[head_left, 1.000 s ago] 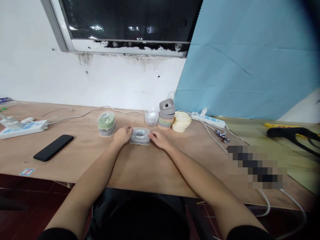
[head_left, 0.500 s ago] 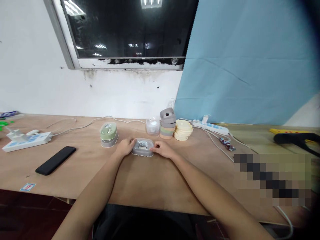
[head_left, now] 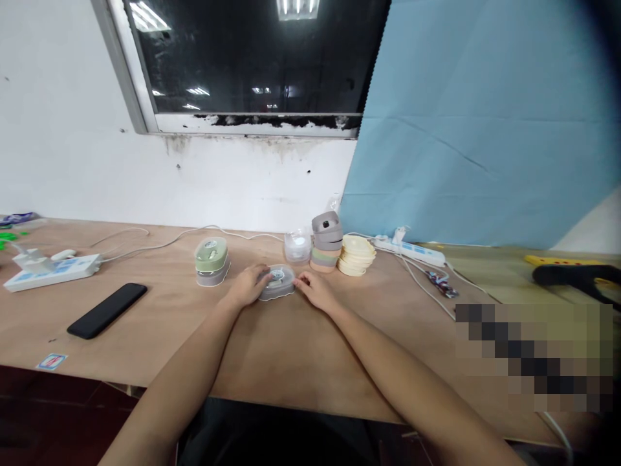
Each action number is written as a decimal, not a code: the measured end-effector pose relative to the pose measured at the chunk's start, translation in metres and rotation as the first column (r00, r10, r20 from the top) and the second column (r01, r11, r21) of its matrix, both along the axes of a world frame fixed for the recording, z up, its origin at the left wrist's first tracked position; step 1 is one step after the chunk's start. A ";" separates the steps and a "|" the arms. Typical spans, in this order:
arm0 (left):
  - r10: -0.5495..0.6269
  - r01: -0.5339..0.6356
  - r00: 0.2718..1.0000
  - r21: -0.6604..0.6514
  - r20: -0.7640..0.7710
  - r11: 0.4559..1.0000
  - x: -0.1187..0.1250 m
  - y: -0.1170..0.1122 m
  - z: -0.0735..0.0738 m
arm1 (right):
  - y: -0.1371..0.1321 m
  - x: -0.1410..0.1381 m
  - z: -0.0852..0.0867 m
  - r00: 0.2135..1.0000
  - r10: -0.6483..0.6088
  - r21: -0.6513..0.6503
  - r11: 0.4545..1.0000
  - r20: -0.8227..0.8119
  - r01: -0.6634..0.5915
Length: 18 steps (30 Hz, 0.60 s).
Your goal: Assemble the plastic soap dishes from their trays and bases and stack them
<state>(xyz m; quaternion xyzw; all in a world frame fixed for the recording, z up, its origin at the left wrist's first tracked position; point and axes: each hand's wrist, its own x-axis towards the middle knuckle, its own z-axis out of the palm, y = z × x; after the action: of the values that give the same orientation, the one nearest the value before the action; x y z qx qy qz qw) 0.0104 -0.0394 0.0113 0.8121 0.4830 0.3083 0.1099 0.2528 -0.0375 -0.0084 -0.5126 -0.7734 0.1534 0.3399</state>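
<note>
A grey oval plastic box (head_left: 279, 289) with a clear lid sits on the wooden table in front of me, turned slightly. My left hand (head_left: 250, 285) grips its left side, fingers curled over the lid's edge. At the right end, my right hand (head_left: 313, 289) holds the rim between thumb and bent fingers. To the left stand two stacked boxes, a green lidded box (head_left: 211, 254) over a grey one (head_left: 212, 278). Behind the held box are a pile of clear lids (head_left: 297, 247), a stack of grey and coloured rings (head_left: 326, 236) and a stack of cream trays (head_left: 356, 257).
A black phone (head_left: 107, 310) lies to the left, near a white power strip (head_left: 53, 272) with plugs in it. Another power strip (head_left: 412, 250) with cables is at the back right. A black-handled tool (head_left: 572, 278) lies at far right.
The grey box has been turned a little between my hands. My left fingers have moved further over its lid, and my right hand has shifted slightly along the rim.
</note>
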 end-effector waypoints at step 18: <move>0.445 -0.415 0.839 0.161 -0.314 0.895 -0.001 -0.006 0.003 | 0.002 0.002 -0.007 0.993 0.022 -0.005 1.000 0.114 -0.022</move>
<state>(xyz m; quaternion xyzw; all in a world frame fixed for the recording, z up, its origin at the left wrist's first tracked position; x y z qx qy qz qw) 0.0095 -0.0451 0.0141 0.7277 0.6509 0.1997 -0.0831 0.2548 -0.0360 -0.0156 -0.5128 -0.7968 0.1292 0.2923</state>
